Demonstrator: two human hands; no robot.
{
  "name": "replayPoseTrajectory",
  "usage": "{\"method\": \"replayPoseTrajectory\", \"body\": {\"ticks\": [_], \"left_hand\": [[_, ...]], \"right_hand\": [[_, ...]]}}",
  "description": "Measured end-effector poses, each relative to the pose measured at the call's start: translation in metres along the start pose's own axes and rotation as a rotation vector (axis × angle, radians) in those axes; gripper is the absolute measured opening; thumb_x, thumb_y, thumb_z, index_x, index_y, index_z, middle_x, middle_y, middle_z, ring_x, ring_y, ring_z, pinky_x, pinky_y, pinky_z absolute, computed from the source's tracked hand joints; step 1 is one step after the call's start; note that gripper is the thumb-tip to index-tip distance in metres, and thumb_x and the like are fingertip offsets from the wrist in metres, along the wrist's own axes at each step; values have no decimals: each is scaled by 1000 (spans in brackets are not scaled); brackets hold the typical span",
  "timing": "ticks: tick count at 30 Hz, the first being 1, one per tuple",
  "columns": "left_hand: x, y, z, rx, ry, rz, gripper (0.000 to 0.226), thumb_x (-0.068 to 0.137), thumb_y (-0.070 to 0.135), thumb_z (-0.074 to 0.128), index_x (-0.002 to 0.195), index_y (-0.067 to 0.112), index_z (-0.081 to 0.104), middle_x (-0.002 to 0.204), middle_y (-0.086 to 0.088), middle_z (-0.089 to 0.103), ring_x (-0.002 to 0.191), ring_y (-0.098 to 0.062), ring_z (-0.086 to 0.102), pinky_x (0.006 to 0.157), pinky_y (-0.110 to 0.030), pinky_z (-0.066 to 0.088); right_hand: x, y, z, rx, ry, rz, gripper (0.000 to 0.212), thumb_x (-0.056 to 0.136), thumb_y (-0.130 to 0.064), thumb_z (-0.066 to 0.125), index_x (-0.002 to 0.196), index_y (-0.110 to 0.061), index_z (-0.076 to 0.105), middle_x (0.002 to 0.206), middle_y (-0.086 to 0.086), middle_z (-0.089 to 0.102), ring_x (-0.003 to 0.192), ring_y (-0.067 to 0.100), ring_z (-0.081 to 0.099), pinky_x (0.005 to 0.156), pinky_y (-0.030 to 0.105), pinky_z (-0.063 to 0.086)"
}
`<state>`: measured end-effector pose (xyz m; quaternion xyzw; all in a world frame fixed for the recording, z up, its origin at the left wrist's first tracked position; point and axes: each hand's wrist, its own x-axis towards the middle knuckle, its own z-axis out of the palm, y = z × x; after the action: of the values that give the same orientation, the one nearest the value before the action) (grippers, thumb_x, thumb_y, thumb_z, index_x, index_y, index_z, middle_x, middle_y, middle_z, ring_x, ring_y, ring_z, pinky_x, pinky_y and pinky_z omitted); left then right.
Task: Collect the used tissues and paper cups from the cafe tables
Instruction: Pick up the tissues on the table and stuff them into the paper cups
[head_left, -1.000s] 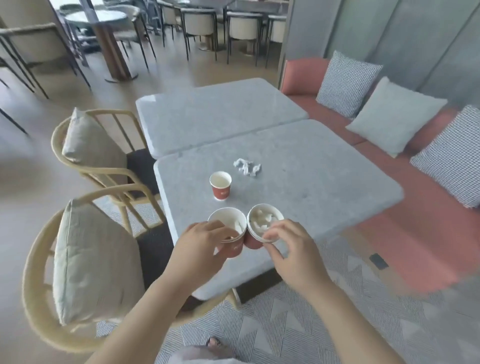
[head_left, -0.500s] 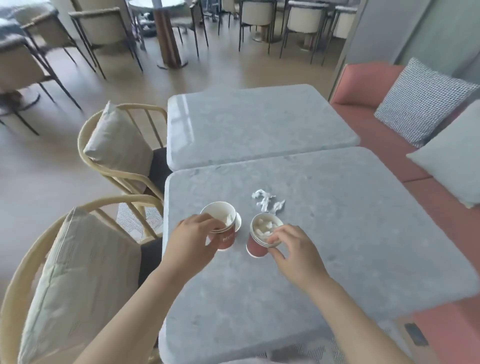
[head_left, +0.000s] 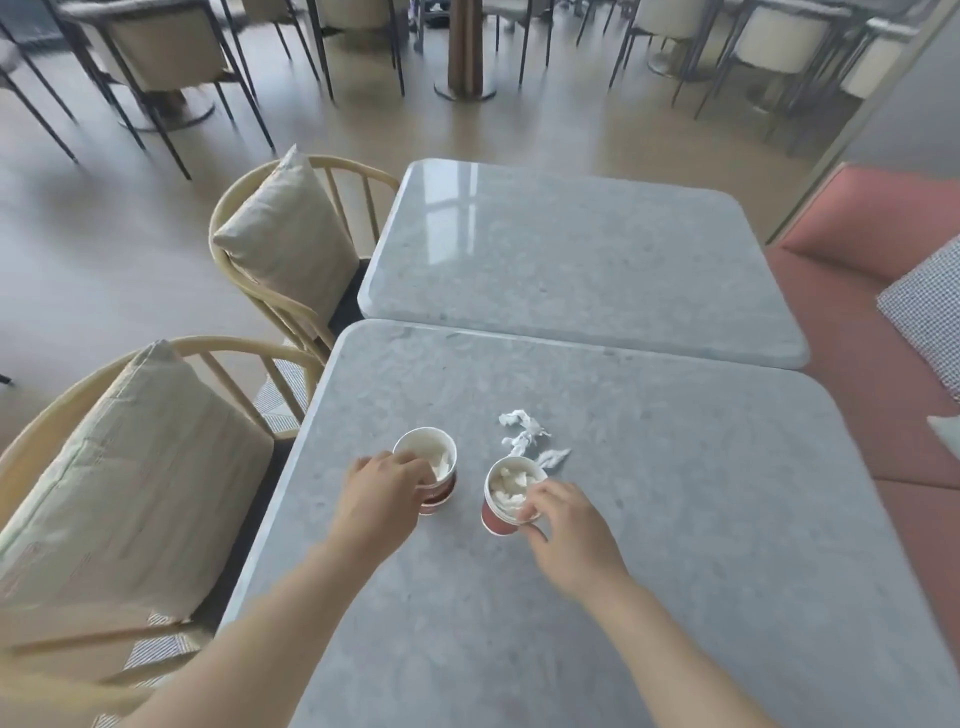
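Observation:
Two red paper cups stand on the near grey table (head_left: 675, 519). My left hand (head_left: 382, 493) grips the left cup (head_left: 428, 460), which holds tissue and sits nested in a second red cup beneath it. My right hand (head_left: 566, 530) holds the right cup (head_left: 506, 501) by its rim; that cup is full of crumpled tissue. A loose crumpled white tissue (head_left: 527, 436) lies on the table just beyond the right cup.
A second grey table (head_left: 571, 249) adjoins at the far side. Two wooden chairs with beige cushions (head_left: 283, 244) (head_left: 130, 483) stand on the left. A pink bench (head_left: 872, 332) with a checked pillow (head_left: 930, 317) runs on the right. More chairs stand in the background.
Both hands carried their cups forward over the table. The left cup went down into the cup that stood alone on the table. The view moved forward and turned left.

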<state>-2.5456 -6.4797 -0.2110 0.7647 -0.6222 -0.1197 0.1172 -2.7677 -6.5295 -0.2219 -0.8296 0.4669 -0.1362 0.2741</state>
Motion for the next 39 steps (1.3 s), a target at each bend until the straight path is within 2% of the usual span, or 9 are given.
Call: {"method": "replayPoseTrajectory", "body": {"ticks": [7,13,16,20,26,29,32,35,39], "left_hand": [[3,7,21,34,-113,-17,19,86,33,60,105,31,63,115,10,57,107,-19,51,83,-28,33],[14,10,23,-19,-71,3,51,77,44,68,123,33,51,136,9,42,126,-17,38,92,-32,40],[25,12,29,2,-159,6,64,82,49,60,139,34,35,153,7,23,141,-20,18,105,-40,35],[31,15,45,66,-298,-28,61,88,59,39,143,41,19,156,12,8,144,-19,5,109,-46,25],[31,12,59,191,-262,-4,49,91,59,15,137,43,24,150,9,19,136,-17,15,101,-38,26],[29,14,63,201,-214,5,62,84,60,-3,132,42,32,144,9,27,133,-16,21,96,-35,27],[29,15,62,167,-186,9,63,85,58,0,127,38,41,140,6,36,130,-19,29,93,-38,30],[29,15,62,165,-193,2,62,86,58,1,127,36,41,140,5,36,131,-20,29,94,-38,29],[29,14,62,173,-216,5,62,85,56,-3,129,36,37,143,6,31,134,-20,24,96,-37,25]], "right_hand": [[19,8,15,-37,-81,-42,9,80,-8,59,83,-15,62,98,-6,58,101,15,50,67,24,40],[23,13,15,18,-114,-99,9,82,-21,63,91,-21,65,103,-8,57,103,12,48,74,22,41],[29,16,6,69,-70,-104,10,82,-23,63,91,-21,65,99,-9,59,99,10,50,73,20,40],[46,29,-9,62,-29,-64,10,84,-21,63,93,-21,67,99,-7,61,97,12,53,78,24,43],[73,53,-7,-18,-130,1,24,85,-13,59,106,-22,65,113,-7,58,107,16,50,84,27,43],[86,64,0,-75,-217,19,34,86,-18,60,119,-24,57,130,-7,46,117,19,44,89,30,43],[103,72,8,-191,-332,27,52,87,-24,60,136,-27,40,151,-3,20,131,22,29,98,36,40],[118,77,18,-301,-411,-9,67,86,-25,61,143,-29,26,155,-6,2,138,22,15,102,36,37],[127,82,29,-344,-483,1,65,84,-22,61,141,-30,31,155,-6,8,138,21,14,104,35,34]]}}
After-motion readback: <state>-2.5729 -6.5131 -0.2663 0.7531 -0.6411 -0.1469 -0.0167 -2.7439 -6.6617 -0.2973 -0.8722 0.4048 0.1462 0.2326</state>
